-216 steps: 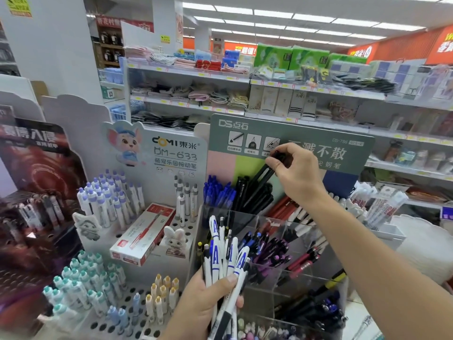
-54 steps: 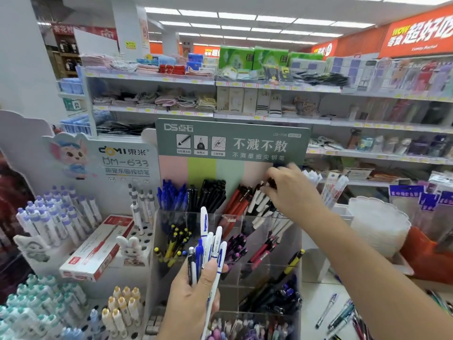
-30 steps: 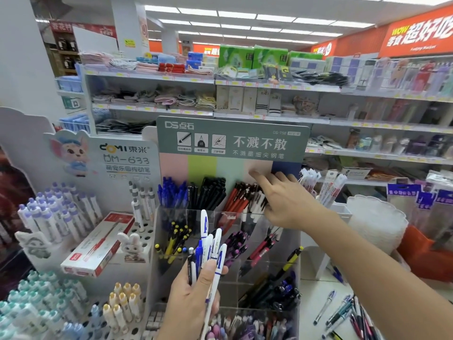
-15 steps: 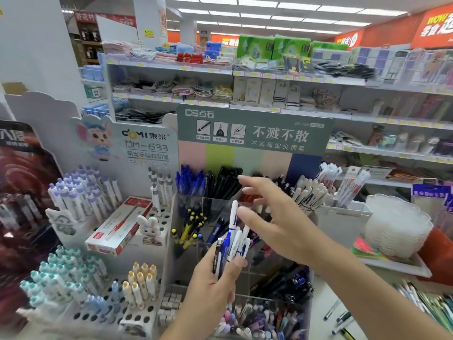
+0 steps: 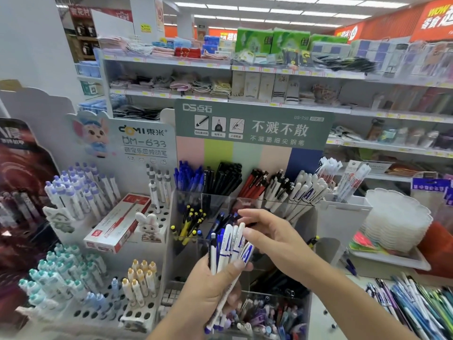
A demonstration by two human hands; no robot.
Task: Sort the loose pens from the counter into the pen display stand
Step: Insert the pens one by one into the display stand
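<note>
Currently our left hand [image 5: 215,285] grips a fanned bunch of white-and-blue pens [image 5: 230,251], thumb clamped across the barrels, tips pointing up and slightly right. One pen of the bunch hangs lower than the others, its blue end down near the bottom bin. Our right hand [image 5: 274,236] comes in from the right with fingers extended and loose, holding nothing; its fingertips [image 5: 245,213] sit right at the tops of the held pens, and we can't tell whether they touch.

Both hands are in front of the clear acrylic pen display stand [image 5: 245,200]. Its back row holds, left to right, blue pens [image 5: 188,177], black pens [image 5: 225,175], red pens [image 5: 252,182], then white pens [image 5: 306,187] like the ones we hold. A lower compartment has yellow-and-black pens [image 5: 191,222]. The bottom bin [image 5: 269,315] is full of mixed pens. A green header card [image 5: 252,123] stands above the stand.

Left of it is a white peg-hole rack [image 5: 103,312] with purple-capped pens [image 5: 78,190], teal-capped pens [image 5: 56,273], yellow-capped pens [image 5: 142,276] and a red-and-white box [image 5: 117,222]. Loose pens [image 5: 416,305] lie on the counter at lower right. White trays [image 5: 397,217] are stacked to the right of the stand.
</note>
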